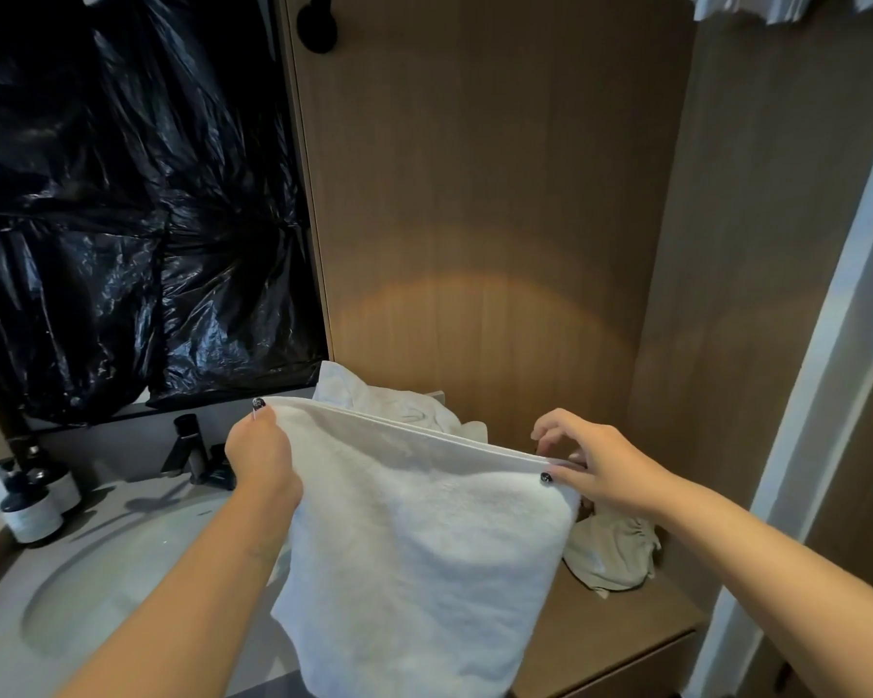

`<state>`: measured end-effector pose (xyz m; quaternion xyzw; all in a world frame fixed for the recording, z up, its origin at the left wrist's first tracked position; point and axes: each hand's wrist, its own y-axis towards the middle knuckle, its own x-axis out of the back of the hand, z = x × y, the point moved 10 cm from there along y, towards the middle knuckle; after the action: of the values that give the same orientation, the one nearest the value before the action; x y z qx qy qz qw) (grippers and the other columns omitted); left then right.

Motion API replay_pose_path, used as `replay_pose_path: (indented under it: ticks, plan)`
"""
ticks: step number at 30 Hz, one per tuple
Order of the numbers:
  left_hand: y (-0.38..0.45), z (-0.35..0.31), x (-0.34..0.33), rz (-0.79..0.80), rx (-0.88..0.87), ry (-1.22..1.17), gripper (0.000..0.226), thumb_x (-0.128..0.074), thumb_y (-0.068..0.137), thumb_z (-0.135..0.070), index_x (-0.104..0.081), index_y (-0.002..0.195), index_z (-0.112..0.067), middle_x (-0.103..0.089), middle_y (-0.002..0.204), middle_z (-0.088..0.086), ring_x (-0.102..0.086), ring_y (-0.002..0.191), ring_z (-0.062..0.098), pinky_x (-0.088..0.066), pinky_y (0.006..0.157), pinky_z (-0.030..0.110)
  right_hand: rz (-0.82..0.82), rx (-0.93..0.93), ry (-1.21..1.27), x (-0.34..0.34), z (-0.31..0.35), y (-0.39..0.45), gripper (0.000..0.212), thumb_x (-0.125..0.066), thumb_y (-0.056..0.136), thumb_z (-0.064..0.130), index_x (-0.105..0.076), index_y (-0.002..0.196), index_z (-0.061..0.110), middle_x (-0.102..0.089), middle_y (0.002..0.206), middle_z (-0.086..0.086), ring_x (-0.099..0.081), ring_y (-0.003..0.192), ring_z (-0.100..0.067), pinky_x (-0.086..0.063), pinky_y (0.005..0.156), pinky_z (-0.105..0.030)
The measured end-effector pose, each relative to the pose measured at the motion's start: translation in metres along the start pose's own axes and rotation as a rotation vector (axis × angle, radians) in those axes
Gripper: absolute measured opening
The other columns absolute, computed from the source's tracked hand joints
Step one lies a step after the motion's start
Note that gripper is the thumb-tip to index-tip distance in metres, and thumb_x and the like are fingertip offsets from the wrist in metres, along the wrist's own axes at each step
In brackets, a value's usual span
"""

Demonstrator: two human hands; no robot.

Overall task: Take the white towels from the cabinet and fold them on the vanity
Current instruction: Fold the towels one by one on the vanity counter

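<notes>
A white towel hangs doubled over in the air in front of me, above the vanity edge. My left hand pinches its top left corner. At the top right corner my right hand grips the two layered edges between thumb and fingers. Behind the held towel lies a crumpled heap of white towels on the wooden cabinet shelf. A smaller pale cloth lies bunched on the shelf to the right, below my right hand.
The grey vanity top with its round sink is at the lower left. A black tap stands behind the sink, and two dark pump bottles sit at the far left. Black plastic covers the mirror. Wooden cabinet walls enclose the shelf.
</notes>
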<state>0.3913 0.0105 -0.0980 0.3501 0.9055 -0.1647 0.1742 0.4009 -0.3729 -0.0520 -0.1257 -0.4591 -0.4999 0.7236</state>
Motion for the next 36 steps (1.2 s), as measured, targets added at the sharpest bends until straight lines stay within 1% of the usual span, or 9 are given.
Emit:
replay_pose_path:
  ticks: [2, 8, 12, 14, 18, 23, 30, 34, 36]
  plan:
    - [0.000, 0.002, -0.004, 0.032, 0.014, -0.020, 0.031, -0.041, 0.102, -0.016, -0.049, 0.072, -0.019, -0.040, 0.071, -0.002, -0.038, 0.061, 0.015, -0.032, 0.060, 0.029, 0.016, 0.014, -0.029, -0.005, 0.002, -0.002, 0.031, -0.068, 0.090, 0.013, -0.054, 0.104, 0.037, -0.057, 0.110, 0.015, -0.054, 0.081, 0.007, -0.045, 0.071, -0.011]
    - [0.002, 0.004, -0.010, 0.074, -0.006, 0.035, 0.033, -0.033, 0.103, -0.013, -0.044, 0.073, -0.020, -0.038, 0.073, -0.001, -0.036, 0.063, 0.015, -0.030, 0.060, 0.029, 0.036, 0.032, -0.074, -0.010, 0.003, -0.008, 0.024, -0.063, 0.092, 0.009, -0.060, 0.103, 0.030, -0.057, 0.109, 0.013, -0.053, 0.098, -0.004, -0.042, 0.075, -0.011]
    - [0.007, 0.012, -0.011, 0.087, 0.011, 0.039, 0.033, -0.033, 0.103, -0.015, -0.042, 0.072, -0.020, -0.037, 0.072, -0.002, -0.035, 0.062, 0.015, -0.029, 0.059, 0.028, 0.032, 0.030, -0.079, -0.010, -0.002, -0.012, 0.030, -0.063, 0.092, 0.009, -0.059, 0.100, 0.038, -0.055, 0.110, 0.016, -0.053, 0.103, -0.003, -0.044, 0.078, -0.010]
    - [0.009, 0.016, -0.016, 0.123, 0.015, 0.032, 0.032, -0.035, 0.103, -0.016, -0.041, 0.072, -0.021, -0.037, 0.072, -0.002, -0.035, 0.062, 0.015, -0.030, 0.060, 0.030, 0.050, 0.028, -0.071, -0.011, -0.006, -0.014, 0.034, -0.063, 0.093, 0.010, -0.061, 0.105, 0.041, -0.054, 0.111, 0.018, -0.052, 0.105, -0.002, -0.046, 0.084, -0.011]
    - [0.011, 0.022, -0.012, 0.046, 0.026, 0.026, 0.028, -0.051, 0.095, -0.015, -0.049, 0.068, -0.020, -0.044, 0.068, -0.002, -0.041, 0.061, 0.016, -0.035, 0.062, 0.031, 0.101, 0.045, -0.159, -0.019, -0.010, -0.016, 0.041, -0.059, 0.095, 0.010, -0.065, 0.120, 0.042, -0.044, 0.109, 0.027, -0.049, 0.105, -0.001, -0.047, 0.087, -0.015]
    - [0.016, 0.026, -0.011, 0.026, 0.024, 0.043, 0.026, -0.057, 0.092, -0.016, -0.052, 0.066, -0.019, -0.046, 0.066, -0.003, -0.041, 0.058, 0.017, -0.036, 0.062, 0.031, 0.093, 0.057, -0.184, -0.020, -0.010, -0.018, 0.042, -0.058, 0.095, 0.008, -0.059, 0.106, 0.049, -0.041, 0.114, 0.025, -0.049, 0.108, -0.004, -0.048, 0.088, -0.015]
    - [0.020, 0.026, -0.010, 0.029, 0.017, 0.042, 0.029, -0.055, 0.093, -0.019, -0.049, 0.065, -0.020, -0.044, 0.064, -0.003, -0.041, 0.059, 0.017, -0.036, 0.061, 0.030, 0.136, -0.025, -0.184, -0.022, -0.023, -0.010, 0.028, -0.057, 0.096, 0.012, -0.064, 0.115, 0.032, -0.050, 0.114, 0.019, -0.052, 0.106, -0.005, -0.047, 0.090, -0.020]
    - [0.020, 0.025, -0.003, -0.014, 0.024, 0.046, 0.028, -0.055, 0.095, -0.020, -0.051, 0.068, -0.019, -0.044, 0.067, -0.003, -0.041, 0.061, 0.016, -0.036, 0.064, 0.031, 0.262, -0.101, -0.306, -0.035, -0.038, -0.007, 0.011, -0.058, 0.094, 0.023, -0.068, 0.093, 0.026, -0.060, 0.095, 0.011, -0.058, 0.087, -0.013, -0.049, 0.076, -0.026]
    - [0.021, 0.023, 0.003, -0.038, 0.031, 0.039, 0.027, -0.055, 0.095, -0.020, -0.050, 0.069, -0.019, -0.042, 0.067, -0.003, -0.038, 0.060, 0.015, -0.034, 0.062, 0.030, 0.351, -0.173, -0.313, -0.046, -0.050, -0.011, 0.014, -0.061, 0.091, 0.028, -0.067, 0.079, 0.029, -0.064, 0.091, 0.008, -0.061, 0.084, -0.016, -0.052, 0.075, -0.030]
